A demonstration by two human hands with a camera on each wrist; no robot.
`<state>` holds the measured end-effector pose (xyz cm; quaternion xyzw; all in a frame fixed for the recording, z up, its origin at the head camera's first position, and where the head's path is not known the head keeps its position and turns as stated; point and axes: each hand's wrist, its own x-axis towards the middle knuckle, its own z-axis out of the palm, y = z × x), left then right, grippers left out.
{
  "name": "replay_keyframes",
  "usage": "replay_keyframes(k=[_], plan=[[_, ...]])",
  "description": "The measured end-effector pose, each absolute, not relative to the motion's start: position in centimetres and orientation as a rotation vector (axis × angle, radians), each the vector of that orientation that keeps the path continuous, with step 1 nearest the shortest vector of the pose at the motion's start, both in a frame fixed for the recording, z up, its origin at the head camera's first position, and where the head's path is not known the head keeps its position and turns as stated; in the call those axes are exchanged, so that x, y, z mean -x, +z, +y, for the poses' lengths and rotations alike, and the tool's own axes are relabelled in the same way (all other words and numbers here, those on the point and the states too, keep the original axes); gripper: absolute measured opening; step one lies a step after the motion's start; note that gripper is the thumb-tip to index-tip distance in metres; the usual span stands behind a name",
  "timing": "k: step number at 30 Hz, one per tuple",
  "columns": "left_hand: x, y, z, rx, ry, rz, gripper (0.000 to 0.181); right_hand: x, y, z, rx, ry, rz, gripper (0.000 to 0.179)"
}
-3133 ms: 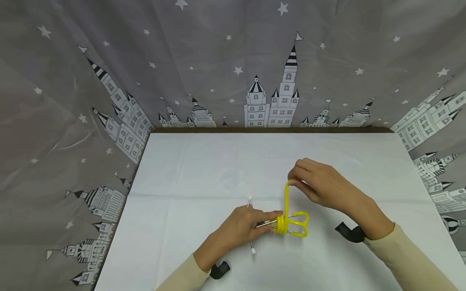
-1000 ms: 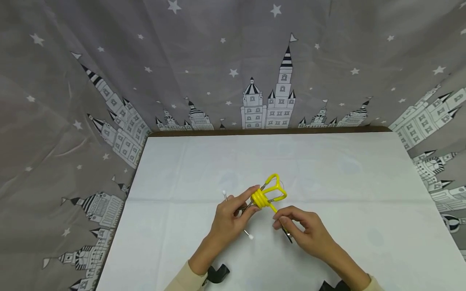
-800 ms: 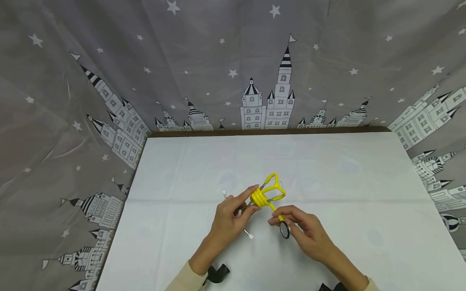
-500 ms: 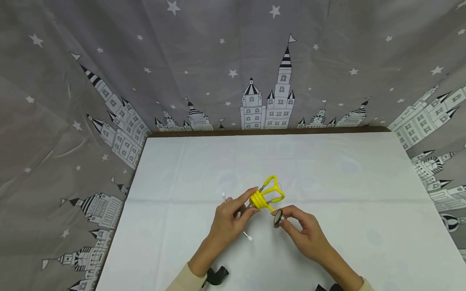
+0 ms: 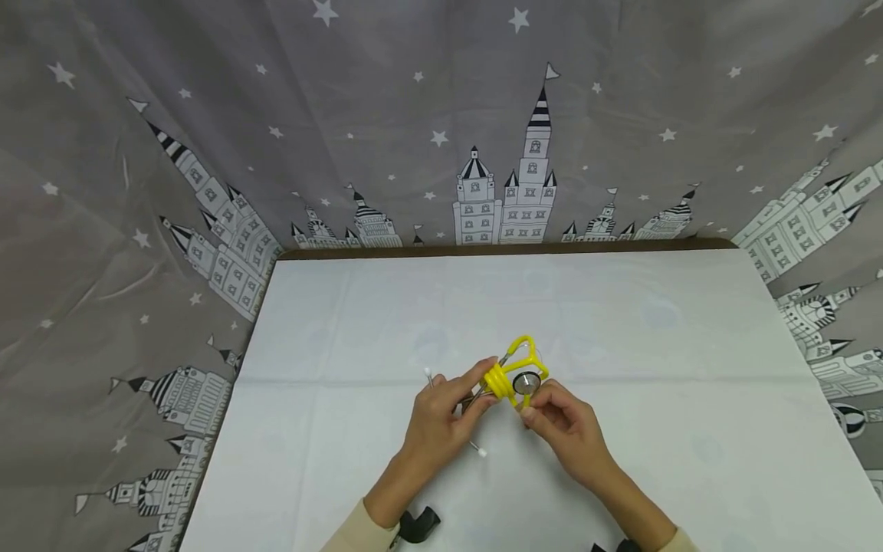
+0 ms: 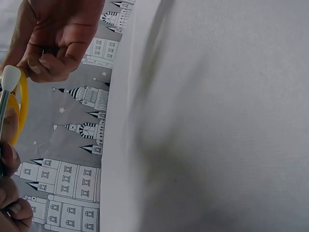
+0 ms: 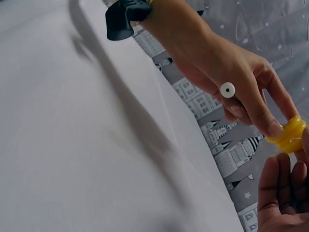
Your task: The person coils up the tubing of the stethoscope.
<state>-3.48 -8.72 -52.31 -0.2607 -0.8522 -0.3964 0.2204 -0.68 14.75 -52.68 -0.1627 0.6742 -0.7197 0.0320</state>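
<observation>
A stethoscope with yellow tubing (image 5: 496, 381) is held up over the white table. Its tube is wound in several turns around the metal ear tubes, and yellow loops stick out at the far end. My left hand (image 5: 436, 425) grips the coil and ear tubes between thumb and fingers. White eartips (image 5: 482, 452) poke out on either side of that hand. My right hand (image 5: 567, 429) pinches the tube's end just below the round metal chest piece (image 5: 526, 382), which lies against the yellow loops in the head view. In the right wrist view the yellow coil (image 7: 289, 135) shows between both hands.
A white-covered table (image 5: 345, 322) spreads beneath the hands, with a dark back edge (image 5: 503, 249). Behind and beside it hangs a grey curtain (image 5: 386, 61) printed with castles and stars. A black wrist mount (image 5: 419, 526) sits at the left wrist.
My right hand came down from stretching the tube upward to beside the coil. The chest piece has turned up toward the yellow loops. My left hand keeps its grip, with the stethoscope tilted.
</observation>
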Motion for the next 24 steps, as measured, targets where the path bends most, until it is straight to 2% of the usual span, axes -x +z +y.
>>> replay_keyframes(k=[8,17,24], plan=[[3.4,-52.1,-8.3,0.71,-1.093,-2.348,0.057,0.8,-52.1,14.5,0.306,-2.183,2.038,0.007],[3.4,-52.4,-8.4,0.765,-0.987,-2.363,0.052,1.1,-51.4,14.6,0.102,-2.167,2.026,0.018],[3.3,-52.4,-8.3,0.785,-0.969,-2.353,0.055,0.9,-51.4,14.0,-0.108,-2.27,1.888,0.014]])
